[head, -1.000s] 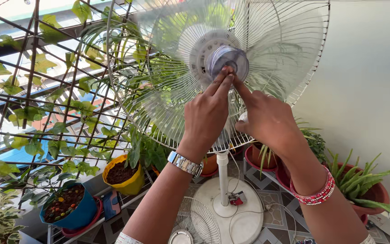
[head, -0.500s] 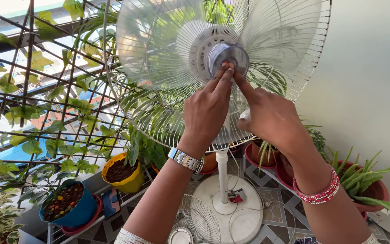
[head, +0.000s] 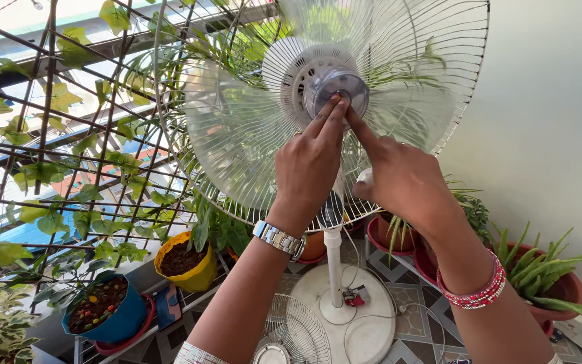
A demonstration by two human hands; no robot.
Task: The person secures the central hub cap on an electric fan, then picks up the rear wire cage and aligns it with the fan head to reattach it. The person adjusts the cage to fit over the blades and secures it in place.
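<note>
A white pedestal fan (head: 335, 283) stands in front of me with its front guard off, the rear wire guard (head: 439, 61) and clear blades (head: 237, 135) exposed. Fingertips of my left hand (head: 311, 165), watch on the wrist, press on the clear round hub cap (head: 335, 86) at the blade centre. My right hand (head: 402, 178), red and white bangles on the wrist, touches the same cap with its index finger from the lower right. Whether the fingers grip the cap or only rest on it is unclear.
The loose front guard (head: 291, 334) lies on the tiled floor by the round fan base (head: 372, 330). Yellow (head: 186, 266) and blue (head: 106, 313) plant pots stand left by a metal window grille (head: 55, 148) with vines. Red pots (head: 560, 290) line the right wall.
My view has shifted slightly so the fan sits higher and more to the right in frame. Both hands stay at the hub cap with little change in position.
</note>
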